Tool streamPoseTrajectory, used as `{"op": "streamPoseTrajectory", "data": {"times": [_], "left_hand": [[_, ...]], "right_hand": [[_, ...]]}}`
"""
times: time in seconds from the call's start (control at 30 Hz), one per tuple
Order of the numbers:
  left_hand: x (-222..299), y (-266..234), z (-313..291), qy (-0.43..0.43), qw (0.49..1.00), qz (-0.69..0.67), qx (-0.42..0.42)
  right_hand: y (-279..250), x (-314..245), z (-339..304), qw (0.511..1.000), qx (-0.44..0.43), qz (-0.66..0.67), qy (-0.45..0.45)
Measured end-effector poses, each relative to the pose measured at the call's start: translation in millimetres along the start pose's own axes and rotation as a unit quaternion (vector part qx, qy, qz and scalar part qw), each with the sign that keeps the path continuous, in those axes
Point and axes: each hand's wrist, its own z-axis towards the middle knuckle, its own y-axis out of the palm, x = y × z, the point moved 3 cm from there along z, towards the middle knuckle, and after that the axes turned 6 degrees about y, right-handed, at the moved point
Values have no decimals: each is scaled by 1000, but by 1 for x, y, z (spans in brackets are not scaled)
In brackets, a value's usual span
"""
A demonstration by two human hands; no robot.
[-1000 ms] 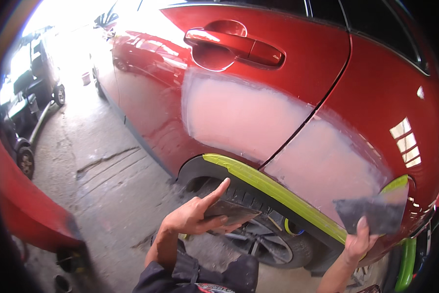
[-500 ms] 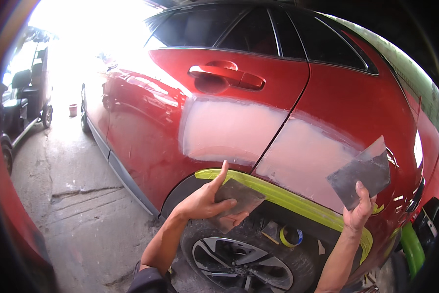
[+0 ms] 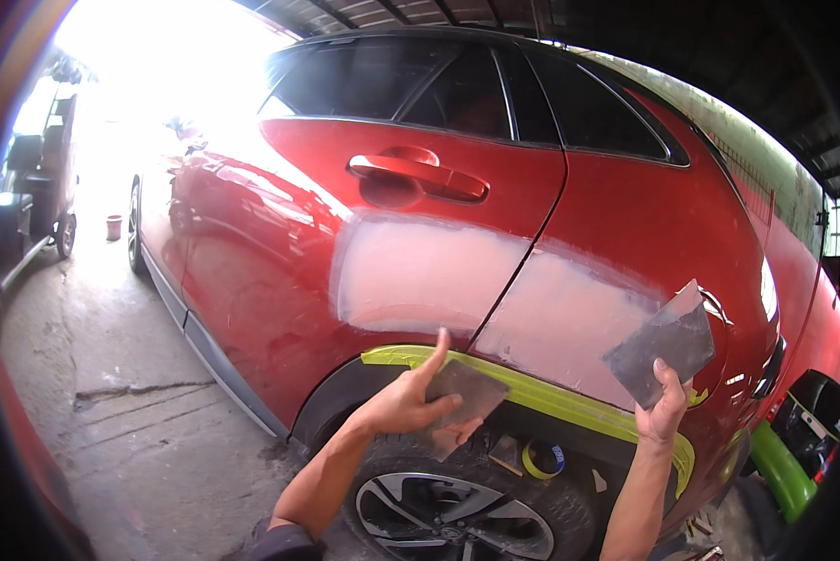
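My left hand (image 3: 403, 399) grips a thin grey filler spreader (image 3: 473, 395) in front of the wheel arch, thumb pointing up. A second rectangular spreader (image 3: 661, 344), smeared dark grey, is pinched in my right hand (image 3: 663, 413), thumb across its lower edge. That spreader overlaps the rear end of a pale pink filler patch on the red car's rear panel (image 3: 565, 313). Across the door gap, another filler patch (image 3: 420, 276) covers the lower rear door. Yellow-green masking tape (image 3: 556, 383) follows the wheel arch beneath. Whether the spreaders touch the car, I cannot tell.
On top of the tire (image 3: 570, 510) sit a yellow tape roll (image 3: 539, 460) and a small flat piece (image 3: 506, 453). The door handle (image 3: 420, 176) juts out above the filler. A green curved part (image 3: 783, 472) lies at right. A small pot (image 3: 113, 227) stands on the concrete floor (image 3: 130, 421).
The view has tilted up, so the car appears lower and slightly further left. My hands have come a little closer together, each still gripping its spreader.
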Motion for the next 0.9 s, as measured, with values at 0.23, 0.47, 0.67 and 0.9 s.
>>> {"op": "streamPoseTrajectory", "data": {"times": [0.23,0.47,0.67,0.9], "left_hand": [[11,0,-45,40,973,-221,-61],[-131,102,-211,-176,684,-704,-81],[-223,191,-333,-328,581,-745,-11],[-208,216,-336,-356,613,-699,-96]], "right_hand": [[-6,-12,-38,999,38,14,20],[69,-15,-36,995,81,-32,-58],[138,-42,-2,942,-114,-281,-143],[263,-12,-33,593,-302,-601,-442]]}}
